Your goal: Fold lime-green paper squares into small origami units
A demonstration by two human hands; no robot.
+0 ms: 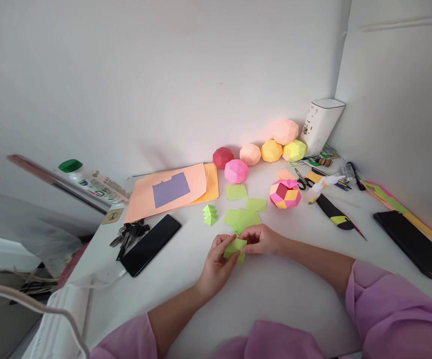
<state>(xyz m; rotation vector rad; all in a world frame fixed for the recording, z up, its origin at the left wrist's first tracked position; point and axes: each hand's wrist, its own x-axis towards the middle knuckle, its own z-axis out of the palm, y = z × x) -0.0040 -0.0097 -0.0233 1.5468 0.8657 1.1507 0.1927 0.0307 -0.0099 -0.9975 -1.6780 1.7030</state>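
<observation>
Between both hands, low over the white table, is a small light green paper piece [233,249]. My left hand [217,262] pinches it from the left, thumb below and fingers above. The fingertips of my right hand [262,240] are closed on its upper right edge. Just beyond my hands lie several loose green paper squares [247,219], partly overlapping. To the left stands a little stack of folded green paper [210,215]. A pink, yellow and red faceted paper ball [285,194] with an opening in it rests beyond my right hand.
Several finished-looking paper balls [236,171] line the wall. Peach sheets [141,199] and a black phone [151,245] with keys [128,234] lie left. Scissors [301,179], a glue bottle [315,192], a cutter [335,214] and a black case [413,244] are right.
</observation>
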